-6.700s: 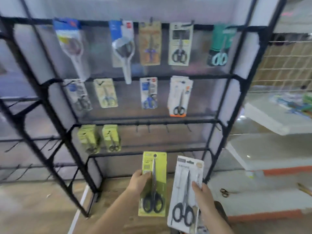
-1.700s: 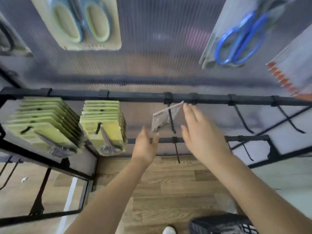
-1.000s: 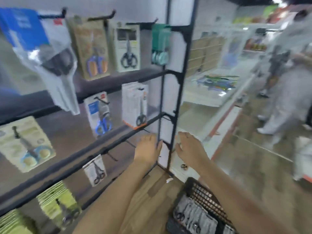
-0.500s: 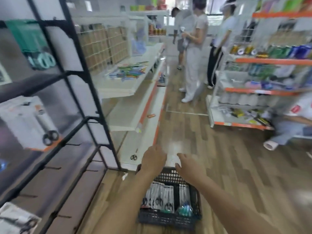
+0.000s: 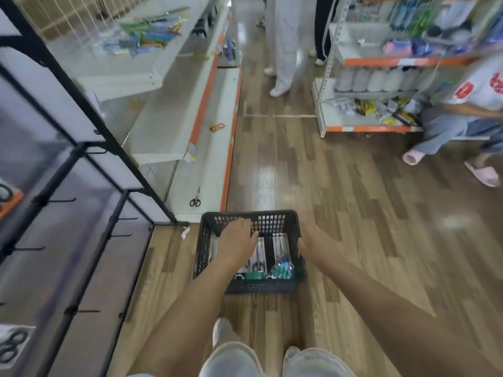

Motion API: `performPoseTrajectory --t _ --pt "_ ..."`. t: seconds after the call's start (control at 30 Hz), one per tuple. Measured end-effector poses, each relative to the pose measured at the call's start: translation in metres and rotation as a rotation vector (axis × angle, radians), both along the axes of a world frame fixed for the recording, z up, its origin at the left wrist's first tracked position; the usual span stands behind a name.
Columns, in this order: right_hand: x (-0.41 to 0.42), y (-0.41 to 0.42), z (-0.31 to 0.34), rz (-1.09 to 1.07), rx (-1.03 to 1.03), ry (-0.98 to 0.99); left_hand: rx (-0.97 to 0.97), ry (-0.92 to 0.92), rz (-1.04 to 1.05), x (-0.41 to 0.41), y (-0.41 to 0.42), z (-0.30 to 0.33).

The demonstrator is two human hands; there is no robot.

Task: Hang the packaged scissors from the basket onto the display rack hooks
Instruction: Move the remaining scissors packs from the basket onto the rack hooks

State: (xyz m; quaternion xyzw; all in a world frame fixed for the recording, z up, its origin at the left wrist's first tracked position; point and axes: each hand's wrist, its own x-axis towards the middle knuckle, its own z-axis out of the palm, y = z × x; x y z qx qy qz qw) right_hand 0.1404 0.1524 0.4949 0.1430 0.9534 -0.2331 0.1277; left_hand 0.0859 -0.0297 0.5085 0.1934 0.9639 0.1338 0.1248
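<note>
Two hands over black basket (image 5: 249, 287) of packaged scissors (image 5: 258, 257) on wood floor, left hand (image 5: 235, 244) fingers together, loose, holding nothing, right hand (image 5: 317, 244) at basket's 3 o'clock rim, fingers hidden, display rack (image 5: 81, 164) at 9 o'clock.

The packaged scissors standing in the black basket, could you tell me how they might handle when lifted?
The packaged scissors look like flat, thin packs, so probably light and slightly bendy. Standing on edge in the basket, neighbours may tip.

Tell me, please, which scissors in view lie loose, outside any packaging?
The black-handled scissors on the white shelf base just beyond the basket; the basket's own pairs are all packaged.
</note>
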Motion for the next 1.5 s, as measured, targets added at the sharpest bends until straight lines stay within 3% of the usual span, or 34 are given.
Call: performPoseTrajectory --t 0.2,0.47,0.7,0.83,0.93,1.03,1.23,1.4,1.5 --pt "-0.039 -0.021 -0.036 -0.127 0.000 -0.026 -0.024 -0.078 -0.014 -0.047 -0.039 -0.038" --pt "-0.115 -0.078 -0.078 -0.113 -0.010 -0.101 -0.003 -0.078 0.023 -0.131 -0.100 -0.081" --pt "-0.128 -0.079 -0.162 -0.073 0.041 -0.274 -0.184 -0.139 -0.104 -0.174 -0.127 -0.153" --pt "-0.134 -0.080 -0.242 -0.185 -0.066 -0.406 -0.403 -0.166 -0.299 -0.178 -0.128 -0.232" --pt "-0.137 -0.082 -0.309 -0.148 -0.064 -0.436 -0.418 -0.300 -0.345 -0.172 -0.112 -0.303" --pt "-0.139 -0.079 -0.380 -0.121 -0.061 -0.424 -0.402 -0.304 -0.396 -0.167 -0.094 -0.385" --pt "-0.155 -0.058 -0.514 -0.090 -0.036 -0.357 -0.372 -0.304 -0.299 -0.168 -0.063 -0.534" --pt "-0.206 -0.026 -0.613 0.137 0.075 -0.235 -0.403 -0.322 -0.283 -0.190 -0.040 -0.635" --pt "-0.239 -0.016 -0.651 0.148 0.106 -0.151 -0.410 -0.266 -0.134 -0.202 -0.031 -0.677"
